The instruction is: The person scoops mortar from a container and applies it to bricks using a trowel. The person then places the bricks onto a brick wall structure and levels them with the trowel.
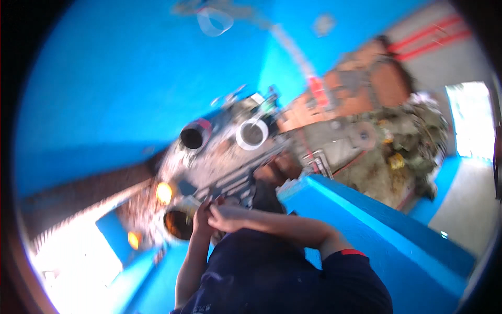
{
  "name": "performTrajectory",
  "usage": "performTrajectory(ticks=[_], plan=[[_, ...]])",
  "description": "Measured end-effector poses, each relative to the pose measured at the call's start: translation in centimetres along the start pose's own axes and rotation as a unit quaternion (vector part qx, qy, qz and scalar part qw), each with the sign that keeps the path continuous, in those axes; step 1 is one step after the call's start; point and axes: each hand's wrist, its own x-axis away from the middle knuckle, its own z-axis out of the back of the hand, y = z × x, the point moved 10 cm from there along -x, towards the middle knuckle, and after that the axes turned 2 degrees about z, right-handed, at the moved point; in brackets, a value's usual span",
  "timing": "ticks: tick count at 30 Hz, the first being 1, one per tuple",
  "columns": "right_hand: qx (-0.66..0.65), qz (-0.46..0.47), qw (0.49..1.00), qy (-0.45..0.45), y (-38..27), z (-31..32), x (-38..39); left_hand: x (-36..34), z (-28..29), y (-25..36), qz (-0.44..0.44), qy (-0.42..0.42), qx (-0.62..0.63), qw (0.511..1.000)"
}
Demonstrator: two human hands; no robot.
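Observation:
My left hand [202, 216] and my right hand [223, 216] are closed and held together in front of my dark shirt [256, 272]; what is in them, if anything, is too blurred to make out. Just left of them is a large round dark-mouthed container [178, 225]. Farther forward, on a cluttered dirty surface, sit a dark bucket with a red patch [192, 137] and a white-rimmed bucket [252, 133].
A blue wall ledge [366, 225] runs along my right. Exposed bricks [387, 81] and a rubble-strewn floor [361, 178] lie beyond. Blue walls [104, 89] rise ahead. Bright openings show at lower left and far right. Much of the view is motion-blurred.

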Motion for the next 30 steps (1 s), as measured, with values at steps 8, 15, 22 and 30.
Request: performTrajectory(ticks=[8,15,22,30], plan=[[-0.159,-0.24,0.956,-0.058,9.3,0.3,0.3,11.1,22.2,-2.6,0.009,0.344,0.063,0.937],[-0.072,-0.313,0.932,-0.165,15.4,-9.5,-7.9,19.3,36.8,-15.0,0.038,0.519,0.075,0.851],[-0.223,-0.397,0.857,-0.24,20.8,-33.1,-20.0,15.8,39.9,-22.2,0.041,0.501,0.187,0.844],[0.282,-0.299,0.885,-0.216,29.7,-48.1,-31.5,15.4,38.2,-33.0,0.141,0.456,0.217,0.851]])
